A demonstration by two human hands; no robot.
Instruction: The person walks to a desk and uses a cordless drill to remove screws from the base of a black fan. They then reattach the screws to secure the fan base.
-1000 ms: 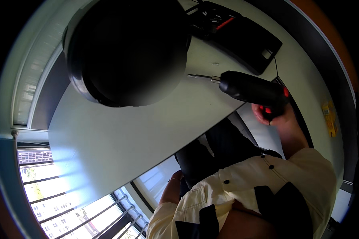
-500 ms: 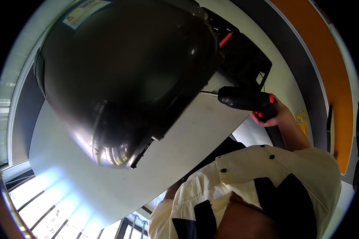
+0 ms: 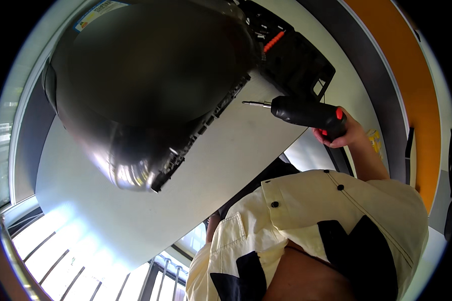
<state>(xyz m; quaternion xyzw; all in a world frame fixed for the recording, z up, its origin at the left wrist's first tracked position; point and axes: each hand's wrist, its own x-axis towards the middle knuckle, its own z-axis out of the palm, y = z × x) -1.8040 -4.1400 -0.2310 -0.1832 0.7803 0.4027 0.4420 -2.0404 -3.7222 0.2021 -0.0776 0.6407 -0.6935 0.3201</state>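
My right hand (image 3: 342,134) is closed around the grip of a black cordless screwdriver (image 3: 306,111) with red buttons. Its slim metal bit (image 3: 256,104) points left, apart from any surface. Facing that bit is a large, glossy dark casing (image 3: 150,80), bulging in the fisheye picture, with a label (image 3: 101,12) at its upper left. Along its lower right edge runs a row of small black clips or notches (image 3: 202,131). Of my left arm only a bit of forearm (image 3: 212,227) shows beside the shirt; the left hand is out of sight.
The pale tabletop (image 3: 196,173) lies under the casing. An open black tool case (image 3: 301,65) with a red strip of bits (image 3: 274,41) sits at the back right. A dark, curved partition with an orange band (image 3: 412,65) bounds the right side. Something yellow (image 3: 374,140) lies beyond my right wrist.
The casing has shifted up and left in view, and more of its clipped edge shows. The screwdriver bit, earlier right by that edge, is now clear of it. More of the tool case shows.
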